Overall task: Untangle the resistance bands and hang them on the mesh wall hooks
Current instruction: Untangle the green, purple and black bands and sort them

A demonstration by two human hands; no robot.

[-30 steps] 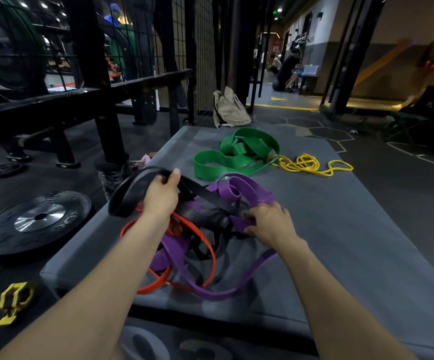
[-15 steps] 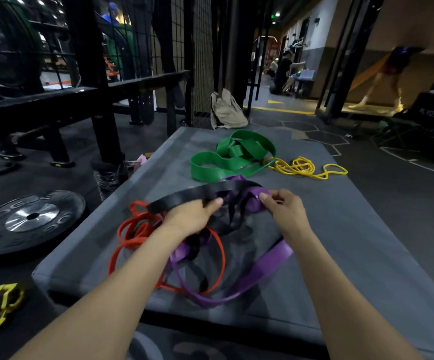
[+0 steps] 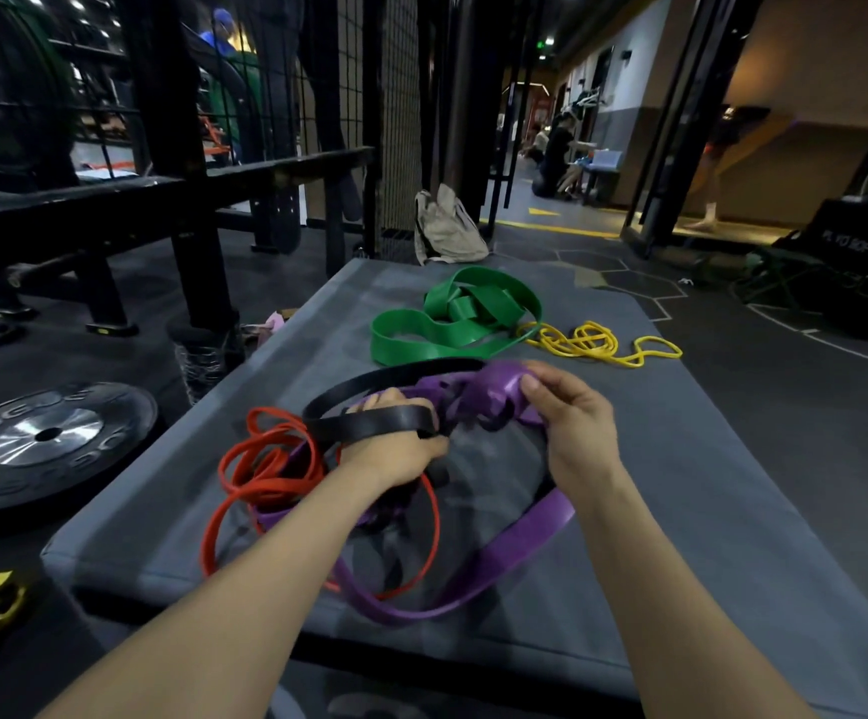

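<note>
While you look down from the head camera, your left hand (image 3: 395,448) has its grip curled round the black resistance band (image 3: 369,425), which loops out to the left above the tangle. Your right hand (image 3: 572,428) pinches a bunched fold of the purple resistance band (image 3: 494,389), whose long loop trails down across the grey mat (image 3: 733,511) toward you. Beside your left wrist, the red resistance band (image 3: 260,474) lies coiled and threaded through the purple and black ones. Farther back on the mat, apart from the tangle, a green resistance band (image 3: 452,324) sits folded, touching a thin yellow band (image 3: 598,342). Behind them stands the mesh wall (image 3: 395,121). On the floor at left lies a weight plate (image 3: 48,438).
</note>
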